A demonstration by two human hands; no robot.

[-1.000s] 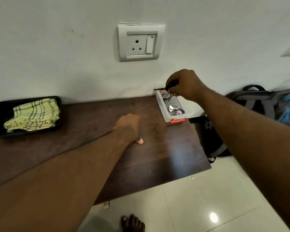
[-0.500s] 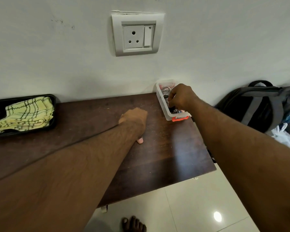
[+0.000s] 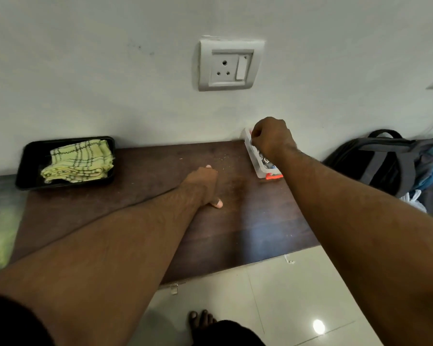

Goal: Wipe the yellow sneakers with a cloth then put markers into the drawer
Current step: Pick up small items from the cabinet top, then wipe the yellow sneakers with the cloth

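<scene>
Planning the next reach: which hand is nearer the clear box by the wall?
Right. The right hand is over the box, fingers curled at its far end; the left hand rests on the table to its left.

table (image 3: 140,176): dark wood, matt | drawer (image 3: 256,168): clear plastic | cloth (image 3: 79,162): woven | floor (image 3: 298,290): glossy tile

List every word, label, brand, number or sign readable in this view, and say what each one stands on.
None can be read.
Wall socket plate: no lettering shows.
Clear plastic box: its contents are too small and blurred to read.
Backpack: no brand mark shows.
Checked cloth and black tray: plain, no text.
</scene>
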